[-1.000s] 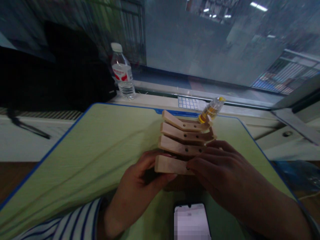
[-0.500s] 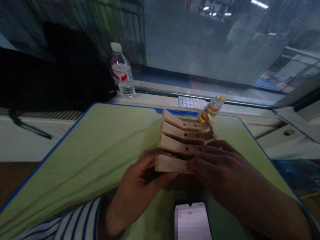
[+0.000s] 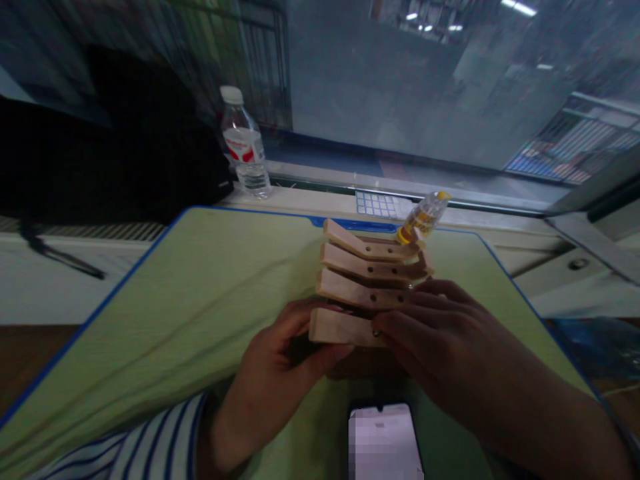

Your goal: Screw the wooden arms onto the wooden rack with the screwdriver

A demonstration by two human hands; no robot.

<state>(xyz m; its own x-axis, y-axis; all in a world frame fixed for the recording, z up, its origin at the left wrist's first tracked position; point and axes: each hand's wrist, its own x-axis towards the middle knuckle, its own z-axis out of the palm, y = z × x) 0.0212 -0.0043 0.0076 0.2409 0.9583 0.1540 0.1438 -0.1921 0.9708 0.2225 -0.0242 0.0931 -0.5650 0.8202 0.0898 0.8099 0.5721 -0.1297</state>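
A folding wooden rack [image 3: 367, 277] of several pale slats with small holes stands on the green table [image 3: 200, 300]. My left hand [image 3: 273, 380] grips the left end of its nearest slat, thumb on top and fingers curled beneath. My right hand [image 3: 445, 347] covers the right end of the same slat, fingers bent over it and resting on the slats behind. A striped sleeve covers my left forearm.
A phone [image 3: 383, 440] lies on the table just in front of my hands. A small yellow-capped bottle [image 3: 423, 217] leans behind the rack. A water bottle [image 3: 243, 143] stands on the sill by a dark bag [image 3: 125, 147]. A window lies beyond.
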